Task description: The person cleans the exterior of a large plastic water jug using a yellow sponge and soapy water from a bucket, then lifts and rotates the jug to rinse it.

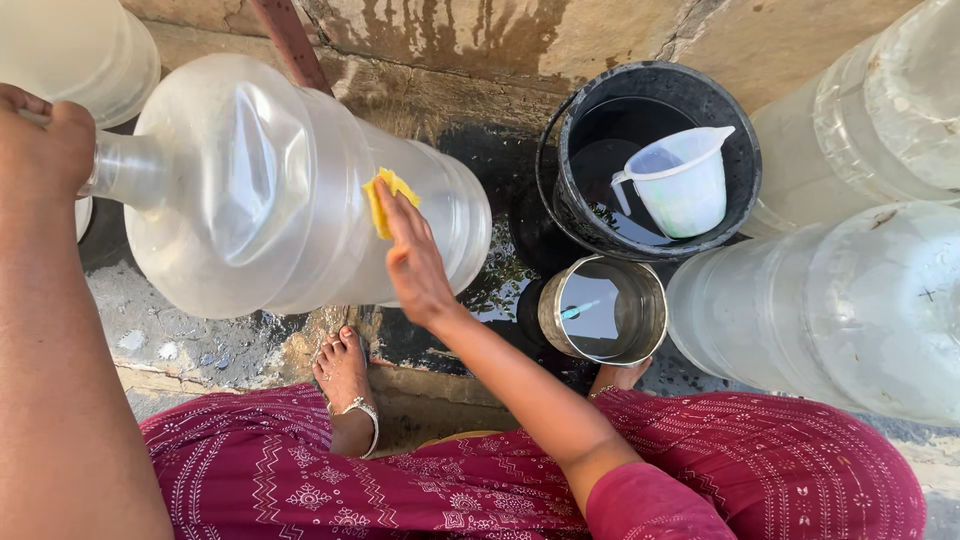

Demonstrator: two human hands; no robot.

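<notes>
Beside the black bucket (600,215), the left hand (40,140) grips a wet, likely slippery water jug (260,190) by its neck while the right hand (415,260) presses a yellow sponge (385,200) flat-fingered against it.

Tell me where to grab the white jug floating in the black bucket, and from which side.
Take the white jug by its loop handle, which sticks out on the side toward the steel pot. Come from above, probably, since the black bucket walls it in all round and its spout points at the far rim. The right hand, pressing a yellow sponge on the big bottle, is nearest.
</notes>
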